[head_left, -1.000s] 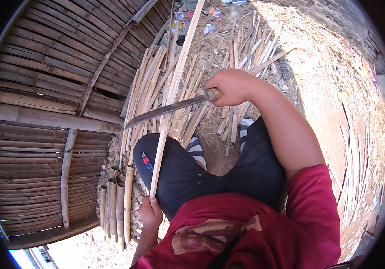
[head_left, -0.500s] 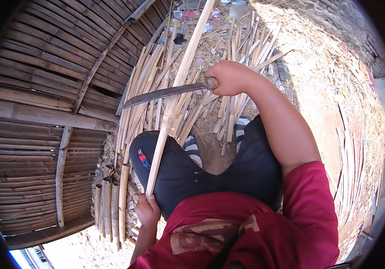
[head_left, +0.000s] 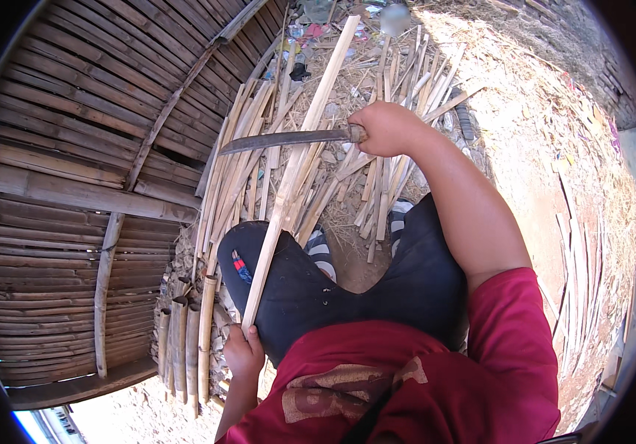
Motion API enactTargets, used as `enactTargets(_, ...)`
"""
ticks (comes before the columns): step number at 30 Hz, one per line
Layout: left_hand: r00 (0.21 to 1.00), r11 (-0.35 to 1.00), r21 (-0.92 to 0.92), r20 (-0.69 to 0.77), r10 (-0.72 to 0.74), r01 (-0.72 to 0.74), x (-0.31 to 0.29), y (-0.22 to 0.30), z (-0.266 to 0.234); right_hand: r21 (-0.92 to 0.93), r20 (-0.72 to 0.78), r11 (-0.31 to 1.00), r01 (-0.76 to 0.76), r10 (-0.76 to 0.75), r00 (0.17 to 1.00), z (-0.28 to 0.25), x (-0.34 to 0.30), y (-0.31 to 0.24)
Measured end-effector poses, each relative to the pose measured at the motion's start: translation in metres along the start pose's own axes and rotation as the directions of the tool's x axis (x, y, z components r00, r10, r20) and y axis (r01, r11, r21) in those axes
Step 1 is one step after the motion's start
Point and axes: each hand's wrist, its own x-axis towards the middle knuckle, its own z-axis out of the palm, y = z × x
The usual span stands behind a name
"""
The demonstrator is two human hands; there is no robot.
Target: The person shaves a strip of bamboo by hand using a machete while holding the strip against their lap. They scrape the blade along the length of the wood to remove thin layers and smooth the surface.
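My left hand (head_left: 243, 351) is closed round the near end of a long, pale bamboo strip (head_left: 267, 255). The strip slopes away across my left thigh, its far end raised toward the top of the view. In my right hand (head_left: 387, 129) is the short handle of a machete (head_left: 284, 139). Its long dark blade points left and crosses the strip about a third of the way down from the far end. Whether the edge touches the strip I cannot tell.
Many split bamboo strips (head_left: 214, 185) lie on the ground before my feet. A bamboo-slat wall (head_left: 51, 266) stands at the left, with several cut bamboo poles (head_left: 205, 337) near it. More thin strips (head_left: 573, 288) lie at the right. Scraps and straw litter the far ground.
The machete has shifted slightly right, and its blade lies more level. The strip's far end has come down into view. My left hand stays nearly in place.
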Motion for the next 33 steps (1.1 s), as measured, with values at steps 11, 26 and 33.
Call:
enactTargets(11,0.998,0.993,-0.104,0.002,0.061,-0.06,0.001,-0.011,0.008,0.277,0.045,0.961,-0.011,-0.001,0.999,-0.012,0.0,0.018)
enactTargets(26,0.998,0.994,-0.111,0.054,0.029,-0.023,0.003,-0.008,-0.003,0.269,0.207,0.953,-0.138,0.083,0.975,-0.011,0.001,0.011)
enactTargets(33,0.998,0.998,-0.03,0.023,0.055,-0.055,0.004,-0.005,-0.007,0.059,-0.03,0.993,-0.1,0.101,0.994,-0.012,-0.007,-0.001)
